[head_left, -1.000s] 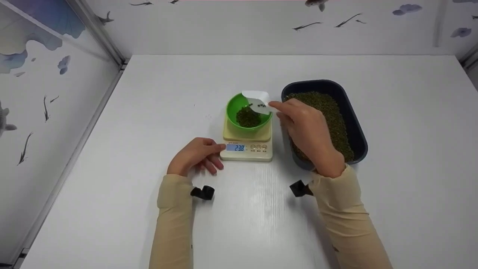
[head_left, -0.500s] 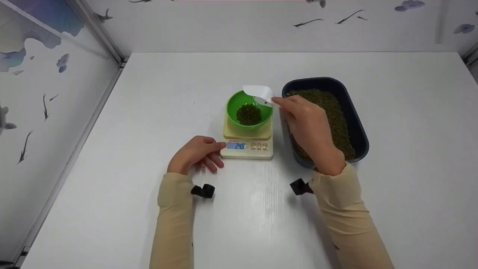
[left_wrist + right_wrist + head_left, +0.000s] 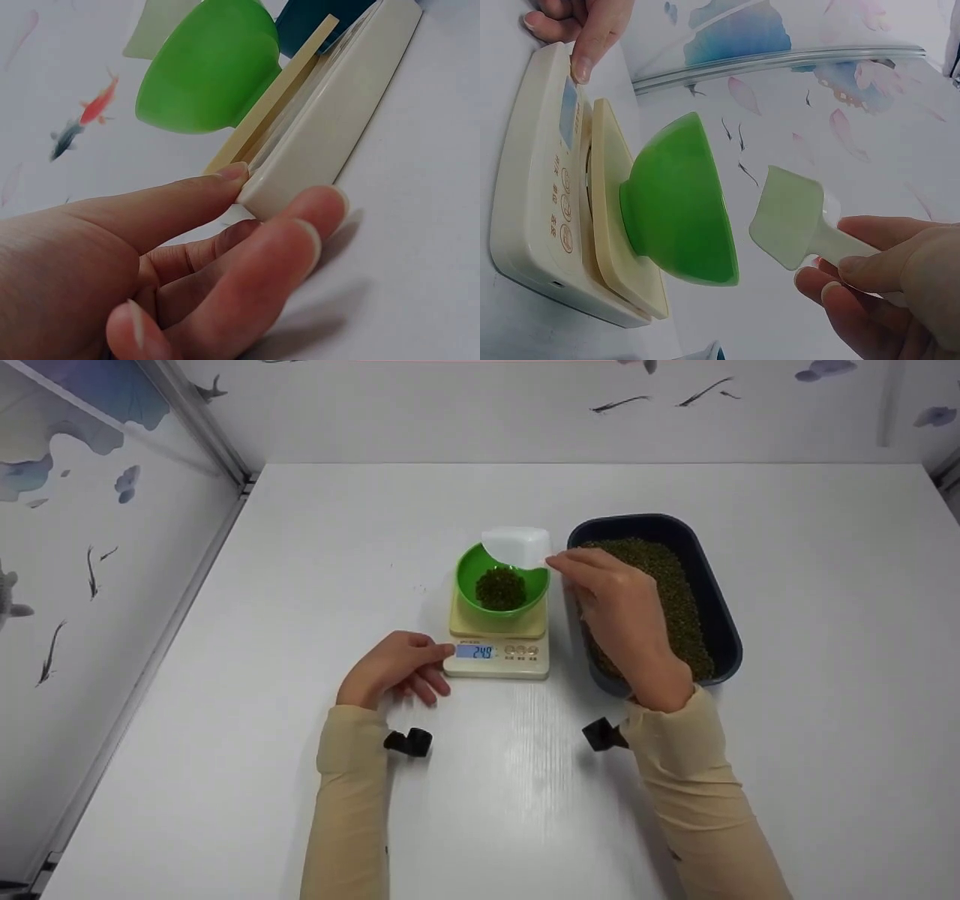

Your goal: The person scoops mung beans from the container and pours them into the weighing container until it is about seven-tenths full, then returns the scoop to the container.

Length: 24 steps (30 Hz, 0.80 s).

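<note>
A green bowl (image 3: 470, 566) holding a small heap of dark green grains (image 3: 501, 589) stands on the kitchen scale (image 3: 496, 667), whose lit display seems to read 24.9. My right hand (image 3: 619, 607) pinches a white scoop (image 3: 517, 545) by its handle. The scoop is tipped over the bowl's far right rim; in the right wrist view, its pale scoop (image 3: 789, 217) hangs apart from the bowl. At the scale's front left corner, my left hand (image 3: 397, 666) rests its thumb on the edge. Its other fingers (image 3: 255, 292) lie loosely bent beside the scale.
To the right of the scale stands a dark blue tub (image 3: 718, 615) with a large amount of similar green grains (image 3: 679, 600), partly behind my right hand. A few specks lie left of the bowl on the white table (image 3: 337, 547). Printed panels border the table's back and left.
My right hand has turned the scoop further over the bowl, and the grains that were in it no longer show. The display has gone from 23.8 to 24.9. The left hand stays put.
</note>
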Available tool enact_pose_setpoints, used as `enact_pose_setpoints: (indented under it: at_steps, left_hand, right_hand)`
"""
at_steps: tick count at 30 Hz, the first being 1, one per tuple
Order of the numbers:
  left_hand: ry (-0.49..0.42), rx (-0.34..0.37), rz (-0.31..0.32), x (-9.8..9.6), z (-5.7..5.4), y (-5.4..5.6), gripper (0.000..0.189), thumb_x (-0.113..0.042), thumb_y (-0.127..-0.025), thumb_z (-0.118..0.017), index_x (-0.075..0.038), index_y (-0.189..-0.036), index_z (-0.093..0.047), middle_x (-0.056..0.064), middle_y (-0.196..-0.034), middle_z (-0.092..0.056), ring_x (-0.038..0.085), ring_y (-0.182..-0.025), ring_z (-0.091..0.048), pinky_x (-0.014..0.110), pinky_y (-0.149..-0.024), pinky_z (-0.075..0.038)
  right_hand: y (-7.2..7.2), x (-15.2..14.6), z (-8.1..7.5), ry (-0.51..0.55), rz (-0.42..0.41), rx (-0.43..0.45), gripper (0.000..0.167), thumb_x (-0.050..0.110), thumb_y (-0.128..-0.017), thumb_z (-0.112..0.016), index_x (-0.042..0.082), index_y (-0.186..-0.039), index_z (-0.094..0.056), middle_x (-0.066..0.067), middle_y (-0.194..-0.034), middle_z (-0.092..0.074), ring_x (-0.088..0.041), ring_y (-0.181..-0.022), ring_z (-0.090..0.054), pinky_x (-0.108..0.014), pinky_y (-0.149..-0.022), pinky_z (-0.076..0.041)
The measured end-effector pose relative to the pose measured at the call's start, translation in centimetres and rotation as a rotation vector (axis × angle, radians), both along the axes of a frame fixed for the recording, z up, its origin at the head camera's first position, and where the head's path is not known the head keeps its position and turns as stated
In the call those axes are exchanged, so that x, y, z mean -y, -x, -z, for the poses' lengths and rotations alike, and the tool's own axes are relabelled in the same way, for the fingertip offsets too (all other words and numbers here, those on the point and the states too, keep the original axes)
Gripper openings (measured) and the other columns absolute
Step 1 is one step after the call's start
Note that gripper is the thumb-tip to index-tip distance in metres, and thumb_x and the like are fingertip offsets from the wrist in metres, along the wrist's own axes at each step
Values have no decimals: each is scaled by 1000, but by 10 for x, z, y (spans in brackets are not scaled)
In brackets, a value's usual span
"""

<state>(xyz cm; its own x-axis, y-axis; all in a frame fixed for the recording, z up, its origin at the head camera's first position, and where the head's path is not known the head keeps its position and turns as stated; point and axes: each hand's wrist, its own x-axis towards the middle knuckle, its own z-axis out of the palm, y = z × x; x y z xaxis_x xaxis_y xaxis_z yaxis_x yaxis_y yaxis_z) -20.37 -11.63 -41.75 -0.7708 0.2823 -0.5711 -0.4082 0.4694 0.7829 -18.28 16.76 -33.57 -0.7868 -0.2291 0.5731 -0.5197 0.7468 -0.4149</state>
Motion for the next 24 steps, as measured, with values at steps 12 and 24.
enact_pose_setpoints:
  at_steps: [12, 24]
  left_hand:
    - [10, 3, -1, -1, -2, 0, 47, -49, -77, -63, -4, -91, -60, 16, -78, -67, 29, -63, -65, 24, -46, -43]
    - [11, -2, -7, -1, 1, 0, 47, -50, -76, -63, -5, -91, -61, 15, -79, -67, 29, -63, -65, 25, -46, -44]
  right_hand:
    - [0, -2, 0, 18, -25, -30, 28, -1, -86, -56, 12, -108, -66, -2, -108, -62, -18, -93, -60, -33, -75, -48]
    - [0, -22, -9, 89, 1, 31, 25, 9, -87, -58, 14, -110, -65, -2, -97, -66, -12, -75, -61, -29, -69, -48]
